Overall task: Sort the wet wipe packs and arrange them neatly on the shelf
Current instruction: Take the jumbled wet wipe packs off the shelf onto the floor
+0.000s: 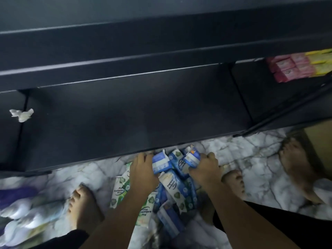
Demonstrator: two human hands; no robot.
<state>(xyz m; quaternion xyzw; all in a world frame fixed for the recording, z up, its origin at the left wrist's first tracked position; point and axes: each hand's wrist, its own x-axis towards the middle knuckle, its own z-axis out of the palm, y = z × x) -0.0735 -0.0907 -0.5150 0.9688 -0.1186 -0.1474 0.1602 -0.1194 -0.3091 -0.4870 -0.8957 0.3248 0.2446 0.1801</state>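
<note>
Blue-and-white wet wipe packs form a bunch at the front edge of the dark shelf, just above the marble-patterned floor. The left hand has its fingers curled down against the left side of the bunch. The right hand has its fingers wrapped round the right side, so the bunch is clamped between both hands. The gripped packs are fanned out, with their long axes pointing roughly towards the shelf.

Under the hands, a loose pile lies on the floor. One blue pack lies with its long axis diagonal, from upper left to lower right. The green-and-white packs lie to the left of the pile, with their long axes running roughly from the shelf towards the person.

The person's bare left foot and right foot stand on either side of the pile. A crumpled white tissue lies on the shelf at the left. Pink boxes and yellow boxes sit in the shelf bay at the upper right.
</note>
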